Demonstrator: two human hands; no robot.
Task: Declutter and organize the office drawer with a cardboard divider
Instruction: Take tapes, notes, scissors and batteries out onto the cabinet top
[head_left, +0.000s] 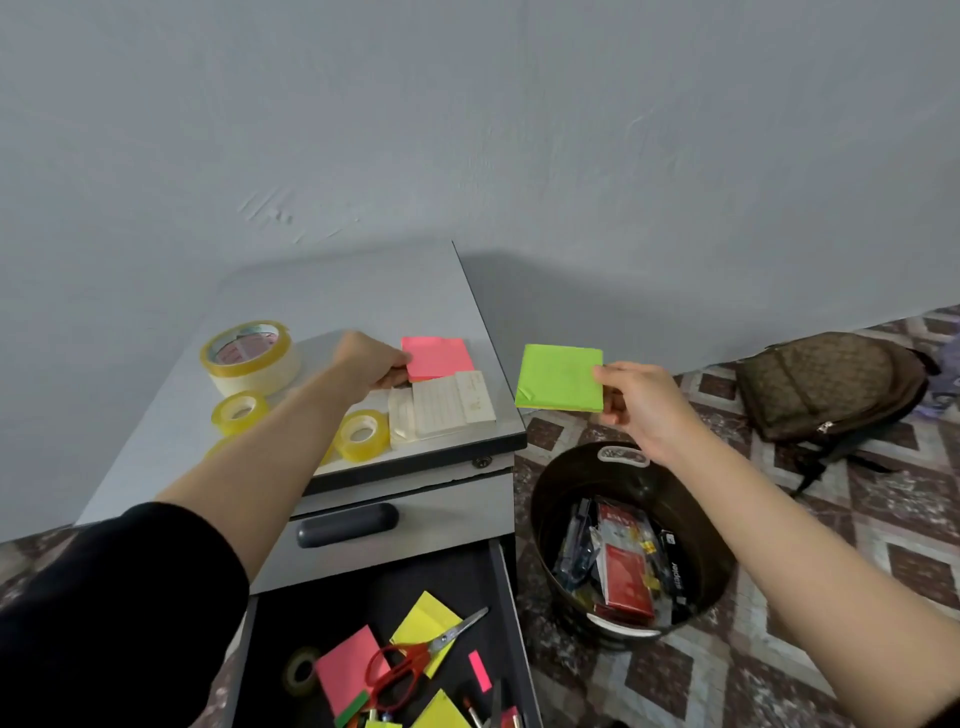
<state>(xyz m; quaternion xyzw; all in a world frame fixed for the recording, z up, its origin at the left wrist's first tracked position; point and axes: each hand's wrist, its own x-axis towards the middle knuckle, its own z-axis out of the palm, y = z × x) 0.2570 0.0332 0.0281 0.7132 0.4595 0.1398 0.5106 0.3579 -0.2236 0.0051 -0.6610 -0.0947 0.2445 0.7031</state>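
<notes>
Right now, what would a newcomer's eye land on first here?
The neon green sticky pad, pinched by the right hand in the air just right of the cabinet top. Next, the left hand holding a pink pad on that top, near the tape rolls. Below, the open drawer is a jumble of coloured notes and red-handled scissors.

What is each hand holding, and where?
Left hand: pink note pad, by its left edge. Right hand: green note pad, by its right edge.

The single legible word, "stapler", is on a black box (674, 571) in the bin (561, 478).
</notes>
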